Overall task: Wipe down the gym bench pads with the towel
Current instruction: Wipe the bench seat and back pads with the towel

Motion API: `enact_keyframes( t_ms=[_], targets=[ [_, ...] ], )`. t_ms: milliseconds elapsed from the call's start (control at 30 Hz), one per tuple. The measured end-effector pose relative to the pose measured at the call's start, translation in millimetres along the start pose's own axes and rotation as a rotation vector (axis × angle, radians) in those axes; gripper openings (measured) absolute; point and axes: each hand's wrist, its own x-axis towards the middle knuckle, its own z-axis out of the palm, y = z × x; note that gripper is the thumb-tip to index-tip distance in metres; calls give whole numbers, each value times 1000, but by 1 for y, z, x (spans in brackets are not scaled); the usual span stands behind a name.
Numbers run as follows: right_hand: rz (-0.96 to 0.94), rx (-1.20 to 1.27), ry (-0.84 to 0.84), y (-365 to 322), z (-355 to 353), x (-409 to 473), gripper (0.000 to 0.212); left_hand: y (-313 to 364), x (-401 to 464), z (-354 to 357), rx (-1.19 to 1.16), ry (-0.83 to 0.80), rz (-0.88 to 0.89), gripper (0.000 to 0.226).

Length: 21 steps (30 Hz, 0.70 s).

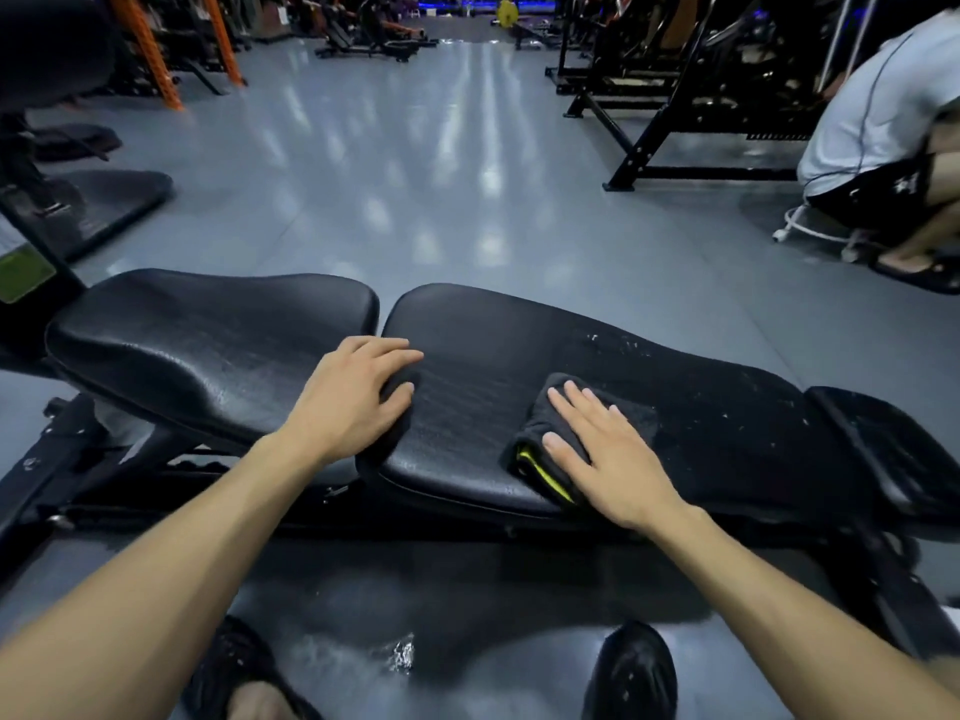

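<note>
The towel lies on the long pad near its front edge, right of the seat pad; the left hand rests at the long pad's left end.

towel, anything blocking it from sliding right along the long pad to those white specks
Nothing visible does. The right hand presses flat on the towel, and the long pad lies bare between it and the white specks. The left hand rests behind, at the pad's other end.
</note>
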Motion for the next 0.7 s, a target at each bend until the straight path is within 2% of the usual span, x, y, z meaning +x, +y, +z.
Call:
enact_keyframes(
  t_ms=[133, 233, 333, 400, 533, 600, 700],
  targets=[
    [165, -37, 61, -1, 5, -14, 69, 24, -4, 20, 15, -30, 40, 62],
    [67, -48, 102, -14, 14, -42, 68, 31, -11, 38, 32, -1, -3, 57],
    [-15, -39, 65, 16, 9, -49, 69, 28, -12, 42, 30, 22, -3, 54],
    [73, -19, 82, 47, 2, -37, 69, 26, -12, 41, 30, 37, 9, 54],
    [393, -9, 121, 83, -5, -21, 68, 32, -12, 44, 22, 89, -17, 51],
    [434, -44, 146, 66, 4, -24, 69, 33, -11, 46, 31, 105, -27, 50],
    [285, -49, 183, 14, 21, -38, 73, 34, -12, 45, 34, 110, -38, 49]
  ],
)
